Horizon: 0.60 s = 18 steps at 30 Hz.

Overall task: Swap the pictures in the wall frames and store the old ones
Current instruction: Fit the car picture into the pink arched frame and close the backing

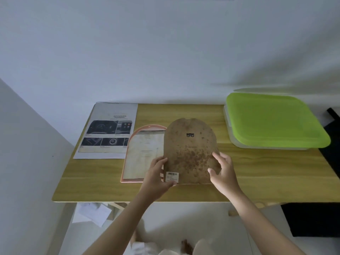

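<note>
An arched brown backing board [190, 150], stained, with a small metal hanger and a barcode sticker, is lifted above the wooden table [266, 172]. My left hand [157, 175] grips its lower left corner and my right hand [221, 171] grips its lower right edge. Under and to the left of it lies the arched pink frame [128, 155], face down, with a pale yellowed sheet [145, 153] resting in it. A printed car-interior picture [108, 131] lies flat at the table's back left.
A clear plastic box with a green lid [274, 119] sits at the table's back right, partly over the edge. A white wall rises behind the table. Loose papers [93, 213] lie on the floor below. Something dark [312, 218] stands at the right.
</note>
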### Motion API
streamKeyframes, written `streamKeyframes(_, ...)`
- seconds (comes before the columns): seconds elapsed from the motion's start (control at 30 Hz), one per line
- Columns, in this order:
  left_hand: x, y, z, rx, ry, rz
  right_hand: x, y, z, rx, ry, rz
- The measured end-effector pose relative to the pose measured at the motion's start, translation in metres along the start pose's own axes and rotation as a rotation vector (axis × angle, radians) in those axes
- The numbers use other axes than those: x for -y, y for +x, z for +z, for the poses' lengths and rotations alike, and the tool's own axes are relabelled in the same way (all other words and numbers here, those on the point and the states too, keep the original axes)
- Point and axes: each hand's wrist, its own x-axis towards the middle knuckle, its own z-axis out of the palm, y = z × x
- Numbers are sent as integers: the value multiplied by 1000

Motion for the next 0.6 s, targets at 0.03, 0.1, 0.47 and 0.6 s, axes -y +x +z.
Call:
streamKeyframes(0.03,-4,-2,13,1,2,-13,-10,-2,-9,0,-7,15)
streamKeyframes(0.1,-11,-5,37,6,-7,-46,-28,-6,-25,-2,-25,51)
streamKeyframes(0.47,-14,-13,113,-44,236,-134,-93,-12,-55,118,-315,83)
streamKeyframes(0.6,-12,-18,118,-53,284,-124,-102,-19,-48,81,-408,32)
